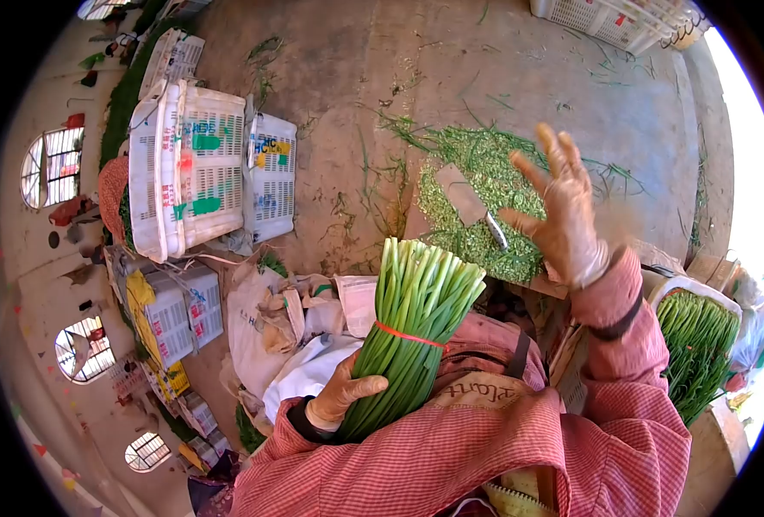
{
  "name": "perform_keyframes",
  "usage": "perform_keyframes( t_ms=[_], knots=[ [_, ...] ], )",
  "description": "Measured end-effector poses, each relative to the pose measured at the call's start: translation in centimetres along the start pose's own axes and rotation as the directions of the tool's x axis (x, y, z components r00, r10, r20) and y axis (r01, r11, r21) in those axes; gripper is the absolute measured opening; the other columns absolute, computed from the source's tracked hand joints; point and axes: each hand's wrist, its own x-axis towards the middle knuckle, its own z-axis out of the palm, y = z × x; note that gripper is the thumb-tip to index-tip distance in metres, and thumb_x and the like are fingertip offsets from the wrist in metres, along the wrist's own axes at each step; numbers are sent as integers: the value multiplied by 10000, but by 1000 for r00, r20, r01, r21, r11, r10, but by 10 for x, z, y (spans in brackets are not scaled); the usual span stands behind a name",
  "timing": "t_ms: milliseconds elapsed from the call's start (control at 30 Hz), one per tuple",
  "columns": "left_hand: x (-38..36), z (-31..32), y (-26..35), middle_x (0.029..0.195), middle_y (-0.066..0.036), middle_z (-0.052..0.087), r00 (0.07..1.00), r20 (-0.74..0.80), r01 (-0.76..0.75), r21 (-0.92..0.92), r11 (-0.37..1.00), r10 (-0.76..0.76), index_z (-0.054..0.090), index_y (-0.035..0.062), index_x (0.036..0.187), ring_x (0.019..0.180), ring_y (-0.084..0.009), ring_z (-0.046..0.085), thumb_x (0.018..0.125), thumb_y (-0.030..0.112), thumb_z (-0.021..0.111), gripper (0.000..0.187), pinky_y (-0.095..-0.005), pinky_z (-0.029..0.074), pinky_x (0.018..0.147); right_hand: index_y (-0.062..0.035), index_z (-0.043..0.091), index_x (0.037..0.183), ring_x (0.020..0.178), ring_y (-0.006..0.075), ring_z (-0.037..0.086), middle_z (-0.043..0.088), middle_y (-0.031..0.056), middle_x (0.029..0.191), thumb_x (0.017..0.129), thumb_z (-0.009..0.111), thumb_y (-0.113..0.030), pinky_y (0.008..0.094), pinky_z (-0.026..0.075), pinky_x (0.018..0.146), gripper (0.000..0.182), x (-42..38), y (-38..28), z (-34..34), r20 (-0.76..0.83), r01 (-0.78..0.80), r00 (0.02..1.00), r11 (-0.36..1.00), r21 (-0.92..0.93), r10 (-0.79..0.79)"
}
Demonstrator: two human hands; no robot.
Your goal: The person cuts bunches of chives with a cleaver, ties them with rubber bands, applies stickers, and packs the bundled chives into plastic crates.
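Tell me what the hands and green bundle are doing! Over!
Left hand gripping green bundle, red band around it. Right hand spread open, empty. Knife on chopped greens, clear of bundle.

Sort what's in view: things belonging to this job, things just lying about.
Job, apparently:
red-banded bundle of green-white stalks, in the left hand
brown-bladed rectangular knife on chopped green trimmings

Probably lying about:
crumpled white sacks
white plastic crates

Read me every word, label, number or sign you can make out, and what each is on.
"HC": small crate, beside yellow and green marks.
"lant": apron; the letter before it is unclear.
Large crate: red and blue lettering, too blurred to read.
Lower crates: markings too small to read.
Bunch: no text visible.
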Motion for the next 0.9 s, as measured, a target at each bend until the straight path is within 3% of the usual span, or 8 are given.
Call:
perform_keyframes(
  t_ms=[67,100,367,467,500,567,667,900],
  knots=[
    [0,0,-2,1154,-105,519,999,1,32,-58,998,-32,367,-7,1258,1024,-190,524,762,215,661,618,-326,418,894,-290,556,1139,1333,292,113,223,56,1435,638,530,-648,515,25,1047,616,-38,-39,-4,417,120,854,897,424,-312],
    [4,-1,0,1160,-108,513,999,22,40,-92,995,-38,357,-7,1265,1031,-190,520,771,256,653,633,-326,416,898,-267,611,1046,1340,267,116,250,69,1424,672,547,-561,499,56,1050,480,-44,-48,0,428,318,811,914,252,-400],
    [4,-12,-7,1164,-101,513,996,52,85,-117,989,-79,345,7,1281,1047,-189,508,770,253,652,645,-314,409,904,-107,542,1041,1265,270,311,393,87,1340,734,621,-235,424,274,1005,342,-14,-10,22,104,726,679,686,49,-726],
    [-2,-18,-8,1171,-96,511,992,40,122,-31,992,-121,345,16,1285,1052,-188,506,755,189,667,644,-313,407,905,-65,501,1133,1229,279,357,423,101,1308,724,642,-206,417,325,967,455,1,66,58,298,630,773,624,-463,-560],
    [-3,-20,-9,1164,-94,513,990,35,136,-24,990,-135,348,17,1282,1042,-186,510,749,160,666,637,-314,410,901,-77,497,1157,1202,283,383,444,104,1283,708,659,-187,420,327,965,490,14,72,48,127,272,962,826,-494,-241],
    [5,-22,-6,1157,-92,516,990,30,135,-13,991,-134,351,18,1280,1032,-185,515,743,131,665,632,-315,413,896,-120,503,1186,1088,303,475,526,118,1165,656,705,-143,426,382,913,568,4,31,22,66,-28,997,977,-211,43],
    [3,-22,-7,1127,-84,525,981,-7,195,-88,977,-196,366,14,1263,995,-179,527,746,134,650,602,-314,427,876,-163,590,1079,870,245,553,584,66,962,627,725,-127,356,484,728,473,-52,-27,25,69,423,827,699,576,-558],
    [3,-20,-4,1144,-87,519,983,5,185,-75,980,-186,372,10,1260,1016,-181,518,751,176,656,606,-313,416,891,-135,608,843,799,213,528,549,29,854,629,596,-165,339,427,603,216,-62,-44,24,192,582,671,670,461,-716]
  ],
)
